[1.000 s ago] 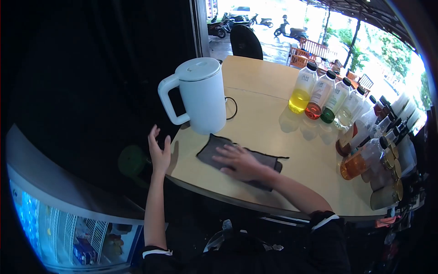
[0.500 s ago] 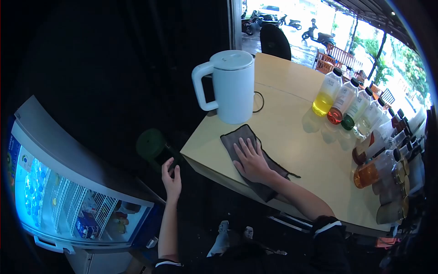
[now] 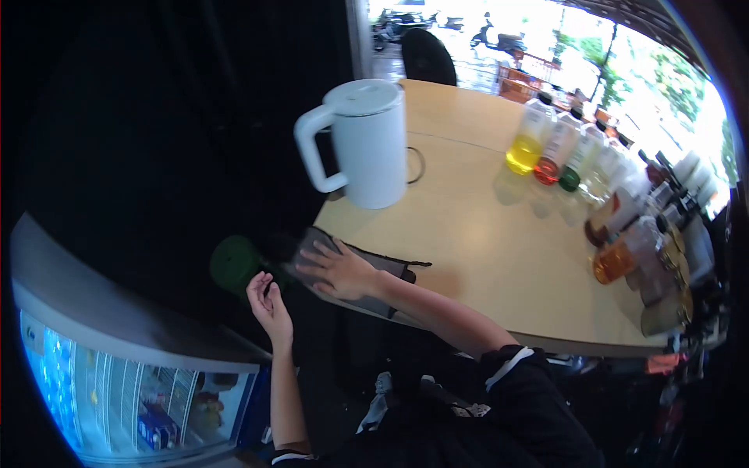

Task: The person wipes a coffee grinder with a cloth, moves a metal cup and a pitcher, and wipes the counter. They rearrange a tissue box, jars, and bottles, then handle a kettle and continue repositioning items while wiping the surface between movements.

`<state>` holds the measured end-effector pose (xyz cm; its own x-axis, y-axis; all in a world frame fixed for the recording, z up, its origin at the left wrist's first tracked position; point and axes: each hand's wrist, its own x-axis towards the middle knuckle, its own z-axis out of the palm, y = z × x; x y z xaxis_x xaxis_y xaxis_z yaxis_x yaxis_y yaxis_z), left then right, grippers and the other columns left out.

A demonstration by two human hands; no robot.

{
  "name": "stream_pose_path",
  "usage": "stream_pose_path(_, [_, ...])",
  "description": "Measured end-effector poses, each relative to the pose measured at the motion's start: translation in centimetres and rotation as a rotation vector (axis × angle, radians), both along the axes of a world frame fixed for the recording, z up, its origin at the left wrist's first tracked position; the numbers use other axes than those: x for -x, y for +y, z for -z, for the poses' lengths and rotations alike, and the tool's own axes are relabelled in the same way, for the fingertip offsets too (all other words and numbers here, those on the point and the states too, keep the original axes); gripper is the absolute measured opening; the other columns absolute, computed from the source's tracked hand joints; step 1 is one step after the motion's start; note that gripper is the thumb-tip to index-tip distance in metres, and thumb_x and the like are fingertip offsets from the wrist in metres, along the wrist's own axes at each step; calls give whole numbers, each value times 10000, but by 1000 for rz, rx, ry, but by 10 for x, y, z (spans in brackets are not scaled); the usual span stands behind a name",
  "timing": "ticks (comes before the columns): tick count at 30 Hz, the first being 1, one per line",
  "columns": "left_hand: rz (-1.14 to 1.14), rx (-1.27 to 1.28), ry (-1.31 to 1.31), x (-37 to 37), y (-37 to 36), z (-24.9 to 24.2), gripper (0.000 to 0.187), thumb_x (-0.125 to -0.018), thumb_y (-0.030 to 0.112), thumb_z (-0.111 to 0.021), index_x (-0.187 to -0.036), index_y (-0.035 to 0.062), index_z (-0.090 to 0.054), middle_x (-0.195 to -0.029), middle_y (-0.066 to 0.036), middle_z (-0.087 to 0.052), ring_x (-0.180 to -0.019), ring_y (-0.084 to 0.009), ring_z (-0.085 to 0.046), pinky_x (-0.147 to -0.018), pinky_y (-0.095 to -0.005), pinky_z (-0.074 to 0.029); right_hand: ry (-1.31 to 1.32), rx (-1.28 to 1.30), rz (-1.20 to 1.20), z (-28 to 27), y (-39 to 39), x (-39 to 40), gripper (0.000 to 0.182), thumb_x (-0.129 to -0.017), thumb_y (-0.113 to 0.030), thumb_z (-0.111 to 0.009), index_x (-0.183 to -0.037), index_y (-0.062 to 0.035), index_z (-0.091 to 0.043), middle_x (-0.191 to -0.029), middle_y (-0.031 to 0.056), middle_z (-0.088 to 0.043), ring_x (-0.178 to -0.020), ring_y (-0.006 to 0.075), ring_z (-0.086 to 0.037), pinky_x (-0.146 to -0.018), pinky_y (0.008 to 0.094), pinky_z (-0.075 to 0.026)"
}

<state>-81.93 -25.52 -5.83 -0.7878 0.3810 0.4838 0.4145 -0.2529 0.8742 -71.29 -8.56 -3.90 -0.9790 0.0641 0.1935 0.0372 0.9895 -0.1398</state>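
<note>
White jug (image 3: pixel 370 148), bottles (image 3: pixel 525 148) of coloured liquid, lit fridge (image 3: pixel 125 394), scooter (image 3: pixel 499 40)

Grey cloth (image 3: pixel 374 303), thin, darker border along its far side. Spread mostly flat on the near left part of the pale table (image 3: pixel 468 203), long side running roughly along the near edge. Left end reaches the table's left edge (blurred there, so exact overhang can't be told). Middle partly covered by the right hand (image 3: pixel 341 271), palm down, fingers spread. Right end shows a dark corner and a thin dark strip sticking out to the right, lying on the tabletop.
</note>
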Motion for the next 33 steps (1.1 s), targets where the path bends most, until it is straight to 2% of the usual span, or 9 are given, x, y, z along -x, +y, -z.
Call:
stream_pose_path(4, [125, -3, 11, -19, 42, -8, 272, -935, 31, -492, -1202, -14, -464, -1148, -111, -528, -1085, -170, -513, -943, -280, -406, 78, 69, 72, -6, 70, -114, 489, -935, -365, -446, -1389, -185, -411, -1483, 94, -324, -1375, 302, -277, -1133, 512, -149])
stream_pose_path(8, [269, 51, 32, -36, 68, -15, 274, -927, 64, -507, -1183, -24, -466, -1151, -119, -524, -1082, -181, -518, -925, -302, -409, 157, -42, 971, 0, 164, -259, 507, -933, -333, -419, -1374, -84, -394, -1444, 137, -363, -1347, 372, -293, -1118, 496, -204])
stream_pose_path(11, [320, 43, 138, -46, 74, -22, 270, -921, 56, -506, -1176, -25, -468, -1150, -122, -521, -1076, -189, -521, -915, -311, -417, 101, -184, 1295, 14, 147, -276, 521, -935, -339, -402, -1380, -69, -377, -1454, 173, -335, -1319, 422, -309, -1087, 548, -228])
stream_pose_path(12, [319, 39, 116, -50, 75, -24, 269, -918, 53, -507, -1172, -25, -468, -1151, -123, -519, -1075, -195, -524, -911, -316, -423, 127, -325, 1188, 37, 139, -266, 540, -923, -345, -416, -1378, -57, -378, -1450, 201, -329, -1311, 432, -318, -1054, 601, -243])
stream_pose_path(16, [358, 23, 98, -62, 94, -32, 267, -913, 51, -507, -1165, -27, -468, -1152, -119, -514, -1078, -201, -525, -891, -325, -440, 146, -37, 508, 15, 31, -160, 587, -910, -422, -427, -1410, -122, -360, -1480, 167, -287, -1371, 386, -246, -1085, 621, -143])
stream_pose_path(20, [403, 58, 145, -70, 110, -36, 273, -907, 49, -515, -1169, -13, -470, -1138, -122, -516, -1085, -202, -520, -885, -326, -442, 77, 90, 587, -6, 89, -134, 593, -905, -450, -421, -1410, -142, -364, -1493, 148, -278, -1380, 362, -239, -1080, 627, -142])
stream_pose_path(26, [351, 322, 392, -59, 117, -34, 275, -886, 47, -540, -1154, 9, -491, -1122, -135, -522, -1079, -240, -527, -892, -346, -442, 179, -43, 1264, 14, 185, -257, 586, -922, -432, -385, -1406, -102, -366, -1476, 156, -315, -1366, 407, -243, -1092, 599, -137])
stream_pose_path(29, [447, 348, 380, -72, 133, -32, 297, -886, 95, -553, -1162, 4, -492, -1146, -146, -531, -1103, -294, -520, -940, -387, -404, -19, -120, 1276, 9, 166, -248, 576, -936, -403, -355, -1417, -85, -348, -1477, 165, -306, -1357, 432, -243, -1085, 611, -138])
stream_pose_path(33, [471, 618, 670, -88, 167, -44, 406, -934, 262, -490, -1248, 4, -480, -1290, -181, -492, -1210, -330, -458, -1031, -508, -311, 46, -18, 679, 5, 150, -193, 506, -945, -336, -375, -1404, -124, -371, -1491, 163, -273, -1361, 411, -250, -1085, 596, -178])
